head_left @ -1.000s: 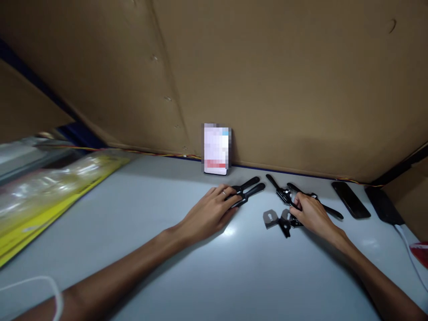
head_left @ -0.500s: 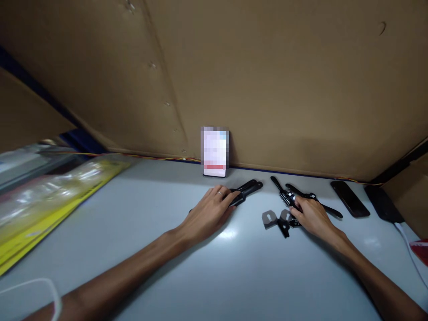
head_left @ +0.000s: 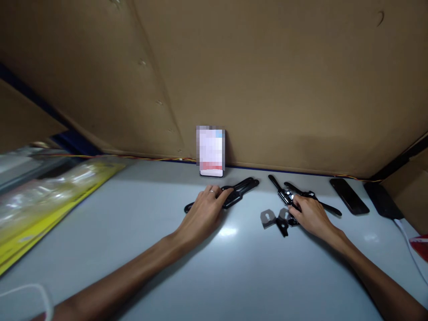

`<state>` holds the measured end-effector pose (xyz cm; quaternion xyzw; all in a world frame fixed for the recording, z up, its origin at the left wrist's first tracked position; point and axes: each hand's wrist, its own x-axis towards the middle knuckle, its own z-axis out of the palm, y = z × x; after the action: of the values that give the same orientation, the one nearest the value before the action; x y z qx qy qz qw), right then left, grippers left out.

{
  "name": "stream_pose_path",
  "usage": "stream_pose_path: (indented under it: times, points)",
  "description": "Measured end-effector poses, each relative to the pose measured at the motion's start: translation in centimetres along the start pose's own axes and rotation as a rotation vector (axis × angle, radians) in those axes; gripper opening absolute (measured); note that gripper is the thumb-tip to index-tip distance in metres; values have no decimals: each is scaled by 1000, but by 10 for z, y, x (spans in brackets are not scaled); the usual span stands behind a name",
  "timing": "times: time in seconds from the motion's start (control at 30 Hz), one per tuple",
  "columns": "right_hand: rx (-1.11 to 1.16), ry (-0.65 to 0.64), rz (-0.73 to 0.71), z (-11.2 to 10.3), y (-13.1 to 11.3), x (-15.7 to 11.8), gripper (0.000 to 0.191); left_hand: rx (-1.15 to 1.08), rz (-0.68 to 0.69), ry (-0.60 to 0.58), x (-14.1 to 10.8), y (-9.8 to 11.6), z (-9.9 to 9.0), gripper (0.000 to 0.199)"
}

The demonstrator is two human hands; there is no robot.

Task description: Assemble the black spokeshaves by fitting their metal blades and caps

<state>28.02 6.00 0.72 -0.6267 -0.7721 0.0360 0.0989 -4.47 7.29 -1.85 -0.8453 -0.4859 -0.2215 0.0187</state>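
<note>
Black tools lie under the hands, set apart, near a dark phone; grip unclear.

And here we have the left hand, a slim, pale metallic ring circling one finger! Over to the right hand: bare, slender fingers, narrow wrist. Both forearms bare too, the left forearm and the right forearm widening from the wrists. A smooth white cord curves over the left one; whether it's worn, can't tell.
</note>
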Motion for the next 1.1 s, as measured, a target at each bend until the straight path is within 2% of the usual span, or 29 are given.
stream_pose_path:
  times: [0.13,0.27,0.47,0.67,0.83,1.1]
  points:
    - [3,-4,4,0,1,1,18,45,15,8,2,4,-3,37]
    - [3,-10,12,-1,0,1,19,84,33,-40,4,8,-6,36]
    - [-1,-16,16,-2,-2,1,20,99,33,-84,4,4,-5,22]
    - [-10,-18,17,-2,-3,1,20,112,73,-112,6,6,-7,26]
    - [-17,-22,23,-3,-4,1,20,119,-26,-149,7,8,-8,27]
    - [-11,-48,24,-2,-2,1,19,116,-158,-119,7,2,-8,25]
